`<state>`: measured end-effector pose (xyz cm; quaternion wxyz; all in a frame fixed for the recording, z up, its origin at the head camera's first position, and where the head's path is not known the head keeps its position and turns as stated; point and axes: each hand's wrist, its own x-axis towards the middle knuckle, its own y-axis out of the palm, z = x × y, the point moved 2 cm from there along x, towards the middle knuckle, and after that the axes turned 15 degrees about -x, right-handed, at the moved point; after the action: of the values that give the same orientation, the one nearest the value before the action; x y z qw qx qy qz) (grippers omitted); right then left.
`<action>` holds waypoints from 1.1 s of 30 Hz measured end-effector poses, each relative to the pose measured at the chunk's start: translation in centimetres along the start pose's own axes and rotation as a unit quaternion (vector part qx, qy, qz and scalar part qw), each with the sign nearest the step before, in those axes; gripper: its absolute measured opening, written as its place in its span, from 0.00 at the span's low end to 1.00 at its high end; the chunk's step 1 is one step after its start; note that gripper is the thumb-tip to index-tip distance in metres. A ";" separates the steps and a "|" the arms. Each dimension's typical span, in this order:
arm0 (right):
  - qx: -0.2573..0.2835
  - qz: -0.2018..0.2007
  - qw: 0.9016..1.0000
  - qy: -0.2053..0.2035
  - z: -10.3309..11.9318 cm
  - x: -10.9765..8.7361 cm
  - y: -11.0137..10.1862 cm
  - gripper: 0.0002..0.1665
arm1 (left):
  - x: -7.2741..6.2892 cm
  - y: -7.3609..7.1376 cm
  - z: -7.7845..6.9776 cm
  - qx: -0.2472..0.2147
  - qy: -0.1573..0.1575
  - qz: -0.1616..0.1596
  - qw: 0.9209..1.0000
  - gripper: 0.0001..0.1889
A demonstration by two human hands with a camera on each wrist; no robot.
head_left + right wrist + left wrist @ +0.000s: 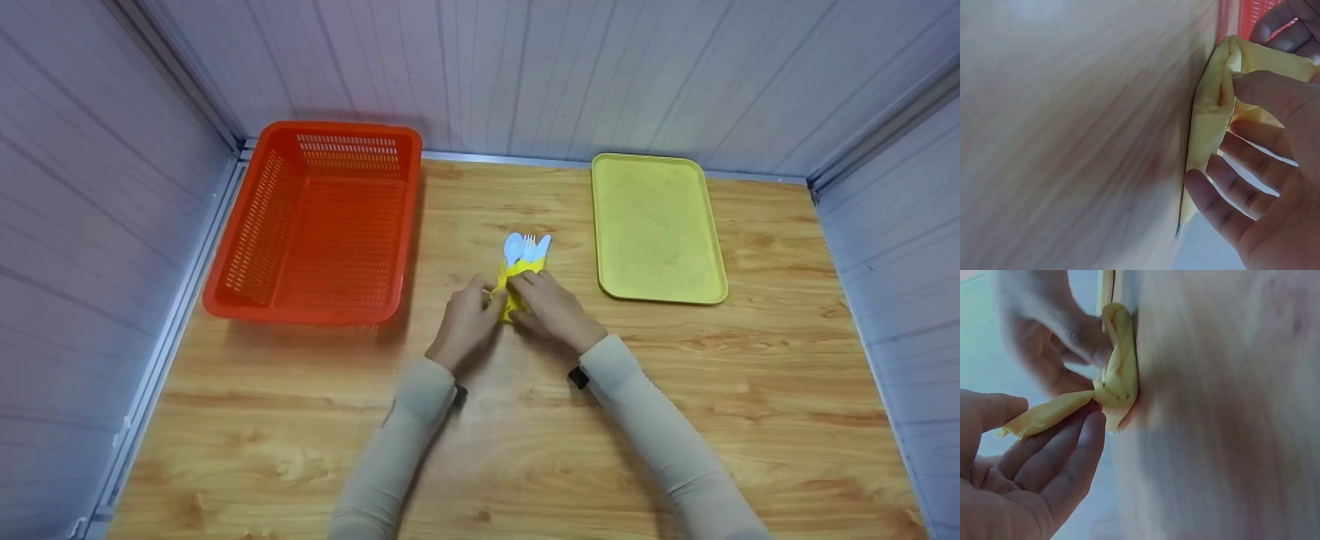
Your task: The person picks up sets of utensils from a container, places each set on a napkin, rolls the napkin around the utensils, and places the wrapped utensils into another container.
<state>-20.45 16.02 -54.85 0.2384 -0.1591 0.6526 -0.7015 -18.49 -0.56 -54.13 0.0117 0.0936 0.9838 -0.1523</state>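
Observation:
A yellow cloth napkin is wrapped around a spoon, a fork and a knife, all pale. Their upper ends stick out of the napkin at its far side, and the lower parts are hidden. My left hand pinches a loose flap of the napkin between thumb and fingers, lifted off the wrapped part. On the right side of the bundle, my right hand holds the folded cloth, its thumb at the fold and its fingers spread along the side.
A red-orange slotted plastic basket stands at the back left of the wooden table. To the back right lies a yellow rectangular tray. Pale panel walls enclose the table at the back and both sides.

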 end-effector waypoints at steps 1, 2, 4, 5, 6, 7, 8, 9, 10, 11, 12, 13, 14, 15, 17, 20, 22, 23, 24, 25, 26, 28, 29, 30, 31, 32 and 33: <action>0.007 0.001 1.000 0.002 -0.1 0.1 0.0 0.31 | 0.0 0.2 0.0 0.010 0.003 0.002 1.000 0.08; 0.015 0.000 1.000 0.003 -0.1 0.1 0.0 0.31 | 0.0 0.5 -0.1 0.022 0.008 0.004 1.000 0.08; 0.028 -0.006 1.000 0.002 -0.2 0.1 0.1 0.31 | -0.1 0.9 -0.2 0.051 0.020 0.006 0.998 0.08; 0.036 -0.010 0.999 0.001 -0.3 0.1 0.1 0.32 | -0.1 1.2 -0.3 0.066 0.026 0.006 0.997 0.08; 0.045 -0.016 0.999 0.000 -0.4 0.1 0.1 0.32 | -0.1 1.4 -0.4 0.081 0.034 0.006 0.996 0.08; 0.053 -0.021 0.998 -0.002 -0.4 0.0 0.1 0.32 | -0.1 1.6 -0.5 0.095 0.040 0.006 0.995 0.08; 0.062 -0.025 0.998 -0.005 -0.5 0.0 0.1 0.32 | -0.2 1.8 -0.6 0.106 0.047 0.007 0.993 0.08; 0.070 -0.029 0.997 -0.008 -0.6 -0.1 0.1 0.32 | -0.2 1.9 -0.6 0.115 0.053 0.007 0.992 0.08; 0.077 -0.031 0.996 -0.012 -0.8 -0.2 0.2 0.32 | -0.2 2.0 -0.7 0.121 0.059 0.008 0.991 0.08; 0.085 -0.031 0.996 -0.016 -0.9 -0.3 0.2 0.32 | -0.3 2.1 -0.7 0.125 0.062 0.010 0.990 0.09; 0.094 -0.029 0.995 -0.020 -1.0 -0.5 0.2 0.31 | -0.3 2.2 -0.8 0.127 0.064 0.014 0.990 0.10; 0.103 -0.025 0.994 -0.021 -1.2 -0.6 0.3 0.31 | -0.4 2.2 -0.8 0.128 0.063 0.019 0.990 0.12; 0.114 -0.019 0.993 -0.019 -1.4 -0.8 0.3 0.33 | -0.4 2.2 -0.8 0.128 0.059 0.025 0.990 0.13; 0.128 -0.014 0.991 -0.019 -1.6 -1.0 0.3 0.33 | -0.5 2.2 -0.8 0.126 0.055 0.031 0.990 0.15; 0.161 -0.007 0.987 -0.018 -2.0 -1.6 0.2 0.34 | -0.6 2.2 -0.8 0.126 0.042 0.043 0.990 0.17; 0.222 -0.009 0.975 -0.013 -2.5 -2.6 0.0 0.36 | -0.8 2.3 -0.9 0.142 0.037 0.062 0.987 0.11; 0.263 -0.016 0.965 -0.006 -2.6 -3.2 -0.1 0.35 | -1.0 2.4 -1.1 0.163 0.047 0.079 0.982 0.06; 0.280 -0.021 0.960 0.004 -2.6 -3.4 -0.2 0.35 | -1.0 2.5 -1.2 0.177 0.055 0.089 0.979 0.05; 0.295 -0.025 0.955 0.018 -2.6 -3.6 -0.3 0.35 | -1.1 2.6 -1.3 0.195 0.063 0.099 0.974 0.04; 0.307 -0.030 0.950 0.036 -2.6 -3.7 -0.3 0.34 | -1.3 2.7 -1.5 0.215 0.071 0.107 0.968 0.05; 0.314 -0.037 0.947 0.057 -2.6 -3.8 -0.3 0.34 | -1.4 2.8 -1.5 0.235 0.075 0.114 0.962 0.06; 0.319 -0.045 0.940 0.108 -2.6 -3.9 -0.2 0.31 | -1.6 3.0 -1.6 0.276 0.078 0.128 0.949 0.09; 0.321 -0.046 0.937 0.131 -2.6 -3.9 -0.1 0.29 | -1.8 3.2 -1.7 0.293 0.076 0.136 0.943 0.11; 0.321 -0.041 0.934 0.151 -2.7 -3.9 0.0 0.27 | -2.0 3.3 -1.7 0.311 0.075 0.145 0.936 0.13; 0.321 -0.035 0.932 0.166 -2.6 -3.9 0.0 0.25 | -2.2 3.5 -1.6 0.325 0.074 0.153 0.930 0.15; 0.319 -0.025 0.931 0.177 -2.6 -3.9 0.1 0.22 | -2.4 3.7 -1.6 0.337 0.072 0.161 0.925 0.16; 0.316 -0.016 0.931 0.183 -2.5 -3.8 0.2 0.20 | -2.6 3.8 -1.5 0.346 0.070 0.169 0.920 0.18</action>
<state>-18.59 20.21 -55.00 0.1415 0.0454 0.4272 -0.8919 -15.23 2.99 -53.68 -0.0650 0.2674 0.8373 -0.4724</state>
